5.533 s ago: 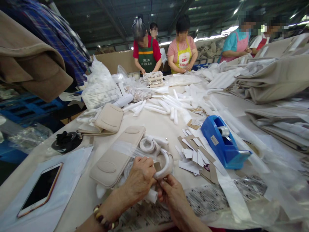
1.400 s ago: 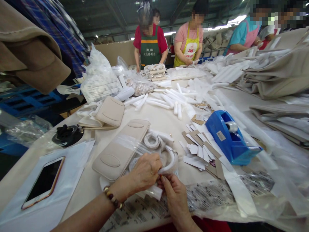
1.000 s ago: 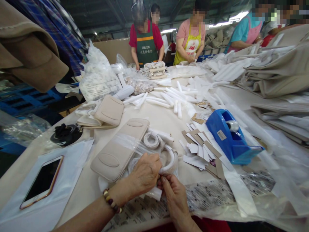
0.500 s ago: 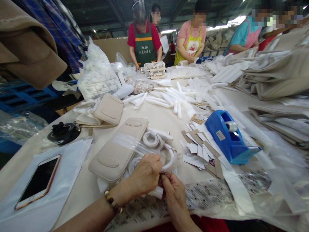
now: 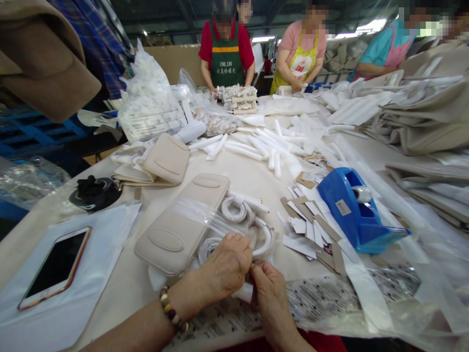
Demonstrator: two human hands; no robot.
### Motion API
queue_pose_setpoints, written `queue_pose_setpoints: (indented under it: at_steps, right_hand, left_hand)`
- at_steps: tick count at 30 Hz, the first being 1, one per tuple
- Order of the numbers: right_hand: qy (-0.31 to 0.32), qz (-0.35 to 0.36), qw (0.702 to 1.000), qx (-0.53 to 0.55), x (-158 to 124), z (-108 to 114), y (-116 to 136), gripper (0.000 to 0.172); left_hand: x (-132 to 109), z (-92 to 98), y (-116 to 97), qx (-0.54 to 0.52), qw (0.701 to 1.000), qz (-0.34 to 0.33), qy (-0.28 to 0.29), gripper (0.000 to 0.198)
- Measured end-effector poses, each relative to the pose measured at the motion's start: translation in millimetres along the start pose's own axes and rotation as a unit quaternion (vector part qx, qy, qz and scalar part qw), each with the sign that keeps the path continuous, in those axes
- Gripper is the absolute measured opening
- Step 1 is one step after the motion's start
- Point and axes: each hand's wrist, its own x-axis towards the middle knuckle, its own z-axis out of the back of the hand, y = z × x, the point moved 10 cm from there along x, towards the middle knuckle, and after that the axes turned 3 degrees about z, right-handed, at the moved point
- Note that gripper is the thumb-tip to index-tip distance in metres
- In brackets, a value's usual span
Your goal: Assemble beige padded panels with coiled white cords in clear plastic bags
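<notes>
A beige leather bag [image 5: 172,232] lies on the table with clear film across its middle. Beside it are a coiled strap [image 5: 234,209] in white wrapping and a curved bag handle [image 5: 264,239] wrapped in white foam. My left hand [image 5: 229,261], a beaded bracelet at its wrist, is closed at the near end of this handle. Close against it, my right hand [image 5: 269,283] pinches with thumb and forefinger at the same spot. The fingertips meet there, and they hide the exact part they grip. A white foam tube [image 5: 244,292] shows under the hands.
A blue tape dispenser [image 5: 346,210] stands at right beside scattered card strips [image 5: 311,230]. To the left are a phone [image 5: 54,266] on white sheets and a black round object [image 5: 95,193]. Foam tubes [image 5: 271,144] lie farther back. Co-workers [image 5: 227,54] stand across the table.
The view has shifted slightly, so the dispenser and the bag sit a little farther right. Both hands keep their closed grip at the handle with little visible movement.
</notes>
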Motion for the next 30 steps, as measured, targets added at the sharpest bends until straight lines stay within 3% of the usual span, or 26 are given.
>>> queue_pose_setpoints:
  at_steps: [4, 9, 14, 23, 30]
  right_hand:
    - [-0.017, -0.040, 0.998, 0.044, -1.1, 0.6, 1.4, 0.019]
    - [0.036, -0.027, 0.994, 0.104, 0.9, -3.7, 3.1, 0.011]
    - [0.055, -0.025, 0.993, 0.100, 2.3, -2.9, -0.9, 0.022]
    - [0.061, -0.008, 0.996, 0.057, 2.9, -6.4, 4.7, 0.029]
    - [0.074, -0.002, 0.996, 0.042, 4.1, -5.5, 2.7, 0.030]
  left_hand:
    - [-1.6, -1.1, -1.9, 0.000, 1.000, 0.003, 0.003, 0.019]
    - [-1.9, -1.1, -2.6, -0.005, 1.000, 0.009, 0.018, 0.016]
    - [-1.7, 0.7, -1.9, -0.007, 0.999, 0.015, 0.028, 0.016]
    - [-6.3, 7.0, -6.2, -0.023, 0.999, -0.034, 0.007, 0.013]
    - [-5.9, 7.4, -1.2, -0.029, 0.999, -0.022, -0.013, 0.016]
